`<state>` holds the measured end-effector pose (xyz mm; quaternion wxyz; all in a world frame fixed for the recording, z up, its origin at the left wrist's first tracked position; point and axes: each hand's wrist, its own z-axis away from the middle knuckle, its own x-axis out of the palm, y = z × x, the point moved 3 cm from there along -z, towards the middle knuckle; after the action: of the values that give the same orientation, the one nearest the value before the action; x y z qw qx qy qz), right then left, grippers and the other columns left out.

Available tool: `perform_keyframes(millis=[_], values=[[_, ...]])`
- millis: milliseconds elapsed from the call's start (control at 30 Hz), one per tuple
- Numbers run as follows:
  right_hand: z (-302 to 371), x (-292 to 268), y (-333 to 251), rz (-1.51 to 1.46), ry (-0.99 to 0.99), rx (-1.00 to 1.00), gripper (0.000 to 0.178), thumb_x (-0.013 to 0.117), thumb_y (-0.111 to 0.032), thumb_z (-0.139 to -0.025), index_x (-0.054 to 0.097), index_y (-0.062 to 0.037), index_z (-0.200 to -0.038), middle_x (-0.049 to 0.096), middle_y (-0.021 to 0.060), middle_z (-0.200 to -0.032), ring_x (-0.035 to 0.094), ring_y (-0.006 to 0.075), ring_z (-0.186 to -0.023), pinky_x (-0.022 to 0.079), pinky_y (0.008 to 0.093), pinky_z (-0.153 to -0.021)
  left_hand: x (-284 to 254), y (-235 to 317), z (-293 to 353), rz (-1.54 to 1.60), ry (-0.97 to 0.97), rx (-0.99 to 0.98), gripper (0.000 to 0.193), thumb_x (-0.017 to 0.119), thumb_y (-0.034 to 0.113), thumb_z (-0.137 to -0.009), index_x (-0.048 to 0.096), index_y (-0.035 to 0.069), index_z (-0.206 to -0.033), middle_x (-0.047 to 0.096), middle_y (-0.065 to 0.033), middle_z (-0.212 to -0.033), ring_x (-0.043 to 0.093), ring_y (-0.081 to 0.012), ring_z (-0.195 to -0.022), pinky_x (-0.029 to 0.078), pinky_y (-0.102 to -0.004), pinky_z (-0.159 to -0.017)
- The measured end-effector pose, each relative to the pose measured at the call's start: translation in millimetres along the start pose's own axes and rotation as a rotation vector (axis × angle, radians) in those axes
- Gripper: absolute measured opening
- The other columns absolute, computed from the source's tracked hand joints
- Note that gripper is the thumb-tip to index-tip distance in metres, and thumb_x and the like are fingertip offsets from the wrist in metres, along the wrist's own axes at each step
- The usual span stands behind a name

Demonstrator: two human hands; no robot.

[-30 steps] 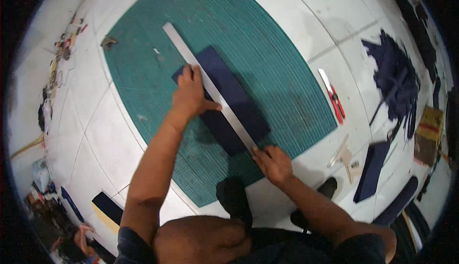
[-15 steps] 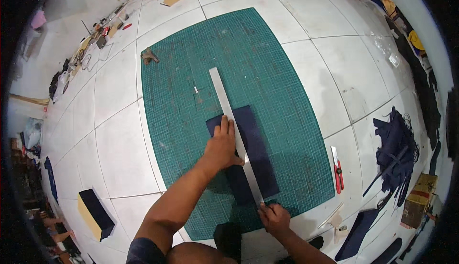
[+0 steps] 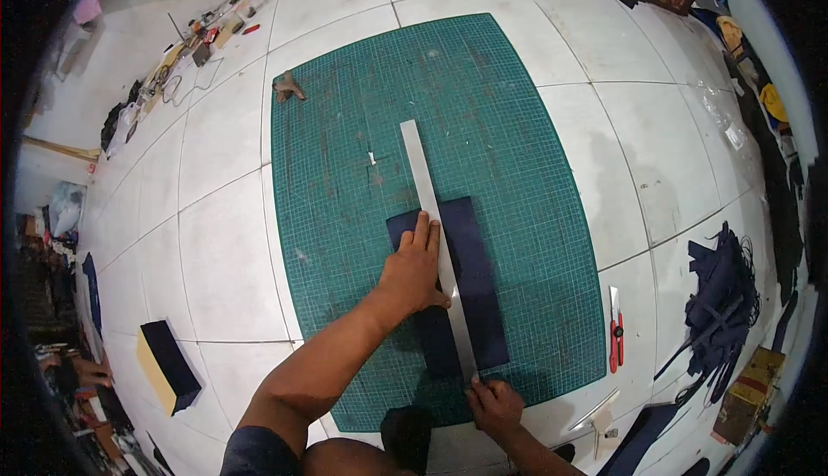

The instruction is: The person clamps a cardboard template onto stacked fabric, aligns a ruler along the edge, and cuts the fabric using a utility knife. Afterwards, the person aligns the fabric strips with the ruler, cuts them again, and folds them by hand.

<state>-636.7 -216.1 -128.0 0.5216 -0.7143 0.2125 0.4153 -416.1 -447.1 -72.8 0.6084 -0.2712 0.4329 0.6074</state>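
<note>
A long silver metal ruler (image 3: 422, 173) lies lengthwise over a dark navy piece of fabric (image 3: 483, 295) on the green gridded cutting mat (image 3: 345, 148). My left hand (image 3: 414, 265) presses flat on the ruler and the fabric's left part, fingers stretched toward the far end, thumb across the ruler. The ruler's near end is pinched between the thumb and curled fingers of my right hand (image 3: 497, 405), just beyond the fabric's near edge. Fabric shows on both sides of the ruler; some is hidden under my left hand.
Right of the mat lie a red-handled cutter knife (image 3: 617, 338) and a heap of navy scraps (image 3: 720, 308). A black and tan folded piece (image 3: 172, 364) rests on the white tiles at left. A small brown object (image 3: 289, 88) sits at the mat's far left corner.
The view has turned slightly, so the mat and ruler appear shifted right. Both hands stay on the ruler in much the same places, and the fabric lies as before.
</note>
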Motion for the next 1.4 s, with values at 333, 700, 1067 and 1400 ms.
perform_keyframes(millis=[333,700,1067,1400], values=[[-3,-3,-1,0.053,0.019,-0.019,0.036,0.084,-0.018,-0.075,0.072,-0.0101,-0.108,0.058,0.0054,-0.079,0.056,0.0177,-0.062,0.044,0.0315,-0.048,1,1,-3,0.004,0.001,-0.001,0.136,0.094,0.048,-0.050,0.020,-0.009,-0.150,0.017,-0.0277,-0.158,0.043,-0.0414,-0.129,0.053,-0.0452,-0.099],[1,0,-1,0.059,-0.002,-0.024,0.038,0.082,-0.019,-0.078,0.070,-0.0116,-0.113,0.056,0.0056,-0.085,0.057,0.0191,-0.067,0.046,0.0329,-0.051,1,-1,-2,-0.029,-0.005,0.009,0.136,0.092,0.052,-0.050,0.022,-0.010,-0.149,0.017,-0.0298,-0.157,0.044,-0.0413,-0.128,0.055,-0.0432,-0.096],[-4,-4,2,0.039,-0.077,0.001,0.031,0.079,-0.021,-0.081,0.070,-0.0098,-0.109,0.056,0.0061,-0.083,0.058,0.0203,-0.068,0.047,0.0330,-0.052,5,12,-6,-0.154,-0.088,-0.019,0.144,0.090,0.060,-0.049,0.016,-0.013,-0.148,0.015,-0.0325,-0.156,0.041,-0.0400,-0.132,0.054,-0.0405,-0.097],[-8,-4,1,0.037,0.105,-0.067,0.022,0.074,-0.022,-0.085,0.073,-0.0083,-0.102,0.053,0.0044,-0.071,0.057,0.0176,-0.061,0.048,0.0320,-0.049,-6,16,1,-0.320,-0.049,-0.050,0.143,0.084,0.071,-0.051,0.021,-0.011,-0.150,0.021,-0.0260,-0.158,0.032,-0.0372,-0.141,0.037,-0.0455,-0.110]])
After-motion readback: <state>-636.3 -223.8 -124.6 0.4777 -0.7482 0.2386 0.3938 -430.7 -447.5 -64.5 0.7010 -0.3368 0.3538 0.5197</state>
